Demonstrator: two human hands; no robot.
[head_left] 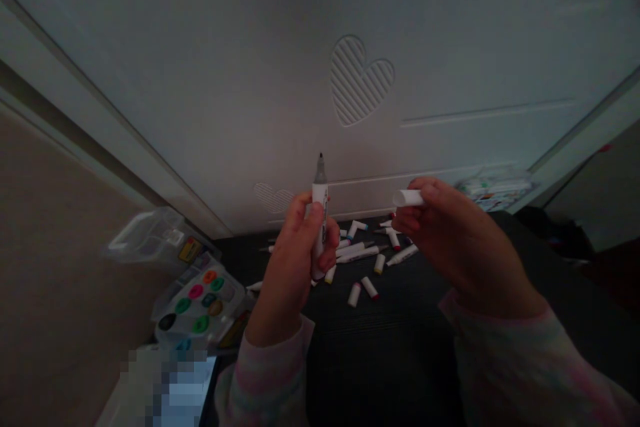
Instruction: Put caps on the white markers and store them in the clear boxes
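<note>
My left hand (297,247) is closed around a white marker (320,213), held upright with its grey neck and dark tip pointing up, uncapped. Off to the right, my right hand (445,233) pinches a white marker cap (409,197) between thumb and fingers, its hollow end facing left towards the marker. Cap and marker are apart. Below and behind the hands, several uncapped white markers (357,253) lie scattered on the dark table (370,360). Loose caps with coloured ends are strewn among them, including a white cap with a red end (370,288).
At left stands an open clear plastic case (200,307) with round coloured pots in it. A lit screen (185,390), partly pixelated, is at the lower left. A clear package (497,187) rests at the back right, against a white panel with a carved heart (360,80).
</note>
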